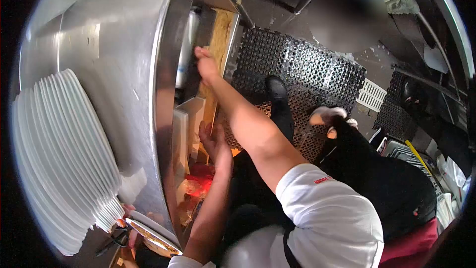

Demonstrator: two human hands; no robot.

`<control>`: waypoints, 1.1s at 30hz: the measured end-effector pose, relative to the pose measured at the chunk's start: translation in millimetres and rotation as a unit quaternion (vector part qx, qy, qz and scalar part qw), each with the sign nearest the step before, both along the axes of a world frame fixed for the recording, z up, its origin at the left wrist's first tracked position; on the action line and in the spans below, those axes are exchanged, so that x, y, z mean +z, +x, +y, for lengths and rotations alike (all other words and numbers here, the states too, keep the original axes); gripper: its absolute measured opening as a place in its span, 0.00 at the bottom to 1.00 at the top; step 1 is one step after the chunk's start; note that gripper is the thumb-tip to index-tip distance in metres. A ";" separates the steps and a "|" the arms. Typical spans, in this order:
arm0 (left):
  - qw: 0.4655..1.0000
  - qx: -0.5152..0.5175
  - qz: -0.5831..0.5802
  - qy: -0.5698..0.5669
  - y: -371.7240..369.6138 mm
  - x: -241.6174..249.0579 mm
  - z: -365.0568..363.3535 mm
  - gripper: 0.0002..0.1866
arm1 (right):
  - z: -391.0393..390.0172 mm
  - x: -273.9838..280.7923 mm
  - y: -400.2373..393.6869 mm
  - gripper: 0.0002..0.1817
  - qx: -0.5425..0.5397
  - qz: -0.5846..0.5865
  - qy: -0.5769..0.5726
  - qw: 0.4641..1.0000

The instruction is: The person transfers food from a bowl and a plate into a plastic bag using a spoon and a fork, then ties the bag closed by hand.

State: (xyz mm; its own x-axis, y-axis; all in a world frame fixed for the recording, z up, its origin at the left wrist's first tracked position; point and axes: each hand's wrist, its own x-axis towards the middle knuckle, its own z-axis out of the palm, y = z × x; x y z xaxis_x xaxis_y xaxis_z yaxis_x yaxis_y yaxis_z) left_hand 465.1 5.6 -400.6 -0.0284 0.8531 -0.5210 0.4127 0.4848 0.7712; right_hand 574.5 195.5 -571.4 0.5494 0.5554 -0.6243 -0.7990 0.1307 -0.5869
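My right hand reaches into the shelf space under the steel counter, its fingers curled in. It is beside a pale, shiny cylinder and in front of a wooden board; anything in the fingers is too small to make out. Lower down, my left hand has its fingers apart, close to a white upright panel or container. Below that hand lie clear and red plastic packages, partly covered by my left forearm.
On the steel counter leans a long stack of white plates. Another person's hand is near a plate with food. A co-worker in black is close on my right. Black perforated mats cover the floor.
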 end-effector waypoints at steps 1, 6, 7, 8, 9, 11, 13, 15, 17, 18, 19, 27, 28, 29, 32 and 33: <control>0.999 -0.015 0.000 0.029 10.1 -1.7 11.0 0.33 | -12.1 -3.0 2.6 0.16 -0.034 0.007 -0.003 0.999; 0.993 -0.032 -0.032 0.107 61.1 -10.8 55.1 0.26 | -78.5 18.2 28.7 0.18 -0.025 0.025 0.008 0.999; 0.990 -0.050 -0.020 0.132 68.8 -23.2 65.1 0.25 | -80.6 14.3 28.2 0.18 -0.037 0.035 0.032 0.998; 0.985 -0.069 -0.007 0.156 72.9 -43.4 75.3 0.24 | -83.5 13.4 28.6 0.18 -0.030 0.047 0.037 0.998; 0.980 -0.089 0.006 0.181 77.9 -59.4 87.4 0.22 | -86.1 13.8 29.5 0.18 -0.022 0.059 0.042 0.997; 0.979 -0.122 0.049 0.156 89.6 -75.5 119.5 0.21 | -90.1 21.2 33.0 0.18 -0.004 0.079 0.031 0.996; 0.963 -0.165 0.150 0.152 104.5 -85.6 147.6 0.22 | -93.8 28.5 39.8 0.18 0.024 0.079 0.025 0.996; 0.914 -0.212 0.306 0.160 118.3 -95.0 169.9 0.25 | -99.7 32.8 47.8 0.18 0.061 0.061 0.021 0.996; 0.886 -0.222 0.359 0.192 122.0 -119.5 184.2 0.26 | -101.9 20.2 51.0 0.19 0.094 0.042 0.016 0.995; 0.874 -0.231 0.384 0.188 126.4 -122.2 188.6 0.25 | -102.3 18.3 52.1 0.19 0.103 0.037 0.017 0.994; 0.861 -0.239 0.410 0.183 128.1 -124.2 191.5 0.24 | -103.1 16.3 52.2 0.19 0.113 0.033 0.018 0.993; 0.929 -0.092 0.248 0.259 86.6 -141.2 191.6 0.05 | -109.7 30.4 66.2 0.19 0.156 0.033 -0.012 0.987; 0.942 -0.016 0.206 0.263 67.7 -157.7 198.6 0.05 | -110.5 30.2 67.2 0.18 0.161 0.032 -0.008 0.986; 0.948 0.061 0.162 0.266 57.4 -165.7 201.8 0.06 | -111.0 28.8 67.8 0.17 0.162 0.031 -0.002 0.986; 0.960 0.041 0.161 0.226 51.3 -153.3 200.2 0.08 | -109.7 25.1 66.6 0.16 0.165 0.029 0.007 0.986; 0.960 0.011 0.170 0.223 51.5 -147.2 199.1 0.08 | -108.6 23.4 65.9 0.15 0.166 0.027 0.003 0.986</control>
